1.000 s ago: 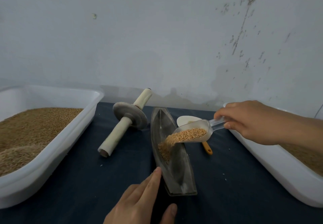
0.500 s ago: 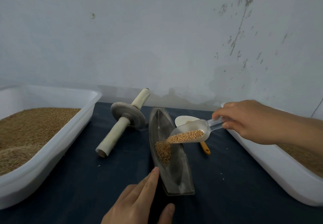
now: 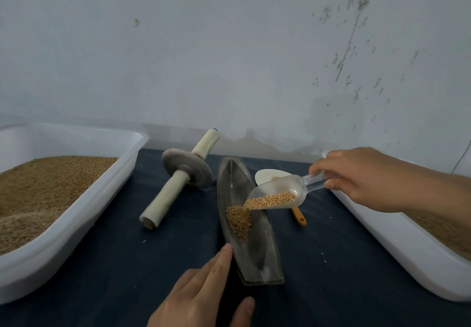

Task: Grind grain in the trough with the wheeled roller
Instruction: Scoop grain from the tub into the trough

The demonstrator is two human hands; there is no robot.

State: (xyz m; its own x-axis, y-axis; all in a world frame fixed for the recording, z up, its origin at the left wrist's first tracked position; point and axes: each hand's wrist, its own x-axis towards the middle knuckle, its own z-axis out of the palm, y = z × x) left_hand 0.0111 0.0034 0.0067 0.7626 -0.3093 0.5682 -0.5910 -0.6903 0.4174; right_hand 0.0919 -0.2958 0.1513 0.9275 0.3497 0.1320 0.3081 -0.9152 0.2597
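- The right hand [image 3: 356, 176] had its fingers and thumb curled round the handle of a clear plastic scoop [image 3: 276, 191]. The scoop was tipped mouth-down over the middle of the trough [image 3: 262, 255].
- The grain [image 3: 238, 221] sat as 1 small pile in the trough's middle, right under the scoop's lip.
- Compared to 1 second before, the fat pour had thinned to a trickle. The scoop was in pretty much the same spot.
- The left hand [image 3: 201, 293] hadn't budged: fingers straight, holding nothing, 1 fingertip against the trough's left edge near its near end.
- The wheeled roller [image 3: 183, 173] stayed lying on the dark cloth [image 3: 127, 263] just left of the trough, untouched.
- A white tub [image 3: 84, 222] of grain sat on the left and another tub [image 3: 407, 247] on the right. A spoon with an orange handle [image 3: 300, 217] lay behind the scoop.
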